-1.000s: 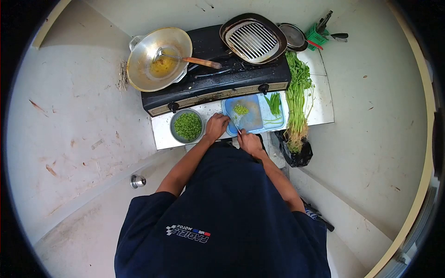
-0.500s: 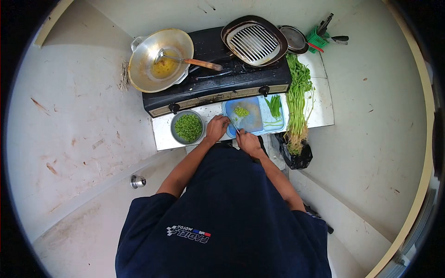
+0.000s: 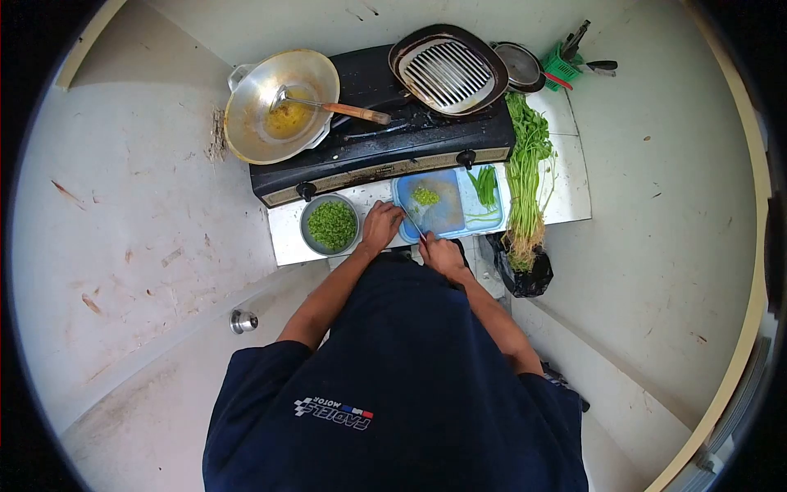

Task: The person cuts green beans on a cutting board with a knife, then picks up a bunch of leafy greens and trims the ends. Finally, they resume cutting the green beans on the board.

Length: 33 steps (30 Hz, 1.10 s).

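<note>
In the head view, my right hand (image 3: pixel 443 256) is closed round the handle of a knife (image 3: pixel 413 223), whose blade points up and left over the blue cutting board (image 3: pixel 449 220). My left hand (image 3: pixel 382 227) rests at the board's left edge, fingers bent together near the knife tip; whatever they pinch is too small to make out. A little pile of chopped green pieces (image 3: pixel 425 196) lies on the board. Whole green beans (image 3: pixel 484 187) sit in its right-hand section. Left of my left hand stands a grey bowl (image 3: pixel 307 239) full of chopped greens (image 3: pixel 332 225).
Behind the board is a black two-burner stove (image 3: pixel 361 148) bearing a wok (image 3: pixel 246 135) with a wooden-handled ladle (image 3: pixel 352 111) and a grill pan (image 3: pixel 402 51). Rooted leafy greens (image 3: pixel 529 164) lie at right, above a black plastic bag (image 3: pixel 529 280). A green basket (image 3: pixel 557 66) holds utensils.
Both hands stay almost in place, with the right hand and knife shifting very slightly. The whole view has moved a little.
</note>
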Available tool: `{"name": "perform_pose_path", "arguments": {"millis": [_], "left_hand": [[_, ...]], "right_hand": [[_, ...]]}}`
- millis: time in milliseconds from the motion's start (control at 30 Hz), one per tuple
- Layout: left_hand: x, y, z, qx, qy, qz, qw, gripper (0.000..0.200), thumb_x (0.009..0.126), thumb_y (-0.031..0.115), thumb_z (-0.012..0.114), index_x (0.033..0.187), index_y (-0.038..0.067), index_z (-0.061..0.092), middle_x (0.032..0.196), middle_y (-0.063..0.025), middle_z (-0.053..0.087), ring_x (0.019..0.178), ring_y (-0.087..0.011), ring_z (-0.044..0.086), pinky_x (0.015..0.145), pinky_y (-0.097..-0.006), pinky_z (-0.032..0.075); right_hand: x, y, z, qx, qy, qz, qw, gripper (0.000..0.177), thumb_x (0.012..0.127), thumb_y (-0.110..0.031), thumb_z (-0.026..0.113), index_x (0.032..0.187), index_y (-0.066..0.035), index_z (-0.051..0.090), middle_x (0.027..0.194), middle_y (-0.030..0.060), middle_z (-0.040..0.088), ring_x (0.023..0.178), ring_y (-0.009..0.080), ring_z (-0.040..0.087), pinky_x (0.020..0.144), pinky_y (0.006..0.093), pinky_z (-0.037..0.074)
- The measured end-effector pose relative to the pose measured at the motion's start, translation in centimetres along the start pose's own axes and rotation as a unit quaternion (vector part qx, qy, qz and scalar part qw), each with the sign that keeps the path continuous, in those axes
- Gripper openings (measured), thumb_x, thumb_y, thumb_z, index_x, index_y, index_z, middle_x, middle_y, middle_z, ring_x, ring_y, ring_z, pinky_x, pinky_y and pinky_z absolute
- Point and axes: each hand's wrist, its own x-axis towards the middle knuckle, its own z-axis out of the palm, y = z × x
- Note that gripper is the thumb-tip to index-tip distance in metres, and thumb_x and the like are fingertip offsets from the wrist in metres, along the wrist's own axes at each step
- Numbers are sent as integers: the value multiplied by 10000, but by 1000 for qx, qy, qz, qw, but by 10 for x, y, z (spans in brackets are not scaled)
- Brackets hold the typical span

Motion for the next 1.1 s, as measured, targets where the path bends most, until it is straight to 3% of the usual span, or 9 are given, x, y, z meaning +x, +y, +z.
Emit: {"name": "perform_pose_path", "arguments": {"millis": [500, 800, 1100], "left_hand": [[-5, 1, 5, -19, 13, 4, 1000, 96, 845, 91, 693, 921, 72, 749, 918, -93, 696, 928, -318, 609, 869, -419, 508], [5, 7, 5, -8, 12, 19, 1000, 87, 854, 82, 681, 912, 66, 744, 907, -97, 673, 928, -317, 600, 870, -418, 501], [7, 7, 7, -20, 15, 4, 1000, 70, 841, 91, 692, 889, 71, 740, 891, -100, 659, 894, -324, 587, 835, -432, 500]], "right_hand": [[3, 0, -1, -14, -22, 14, 1000, 363, 1014, -332, 502, 1009, 24, 574, 720, 257, 695, 679, 459, 702, 635, 557, 570], [4, 7, -4, -3, 21, 50, 999, 352, 1017, -330, 526, 1016, 21, 562, 669, 270, 663, 648, 459, 683, 618, 561, 554], [2, 10, -2, 11, 3, 1, 1000, 331, 992, -327, 561, 1028, 2, 565, 677, 257, 667, 641, 458, 680, 617, 566, 554]]}}
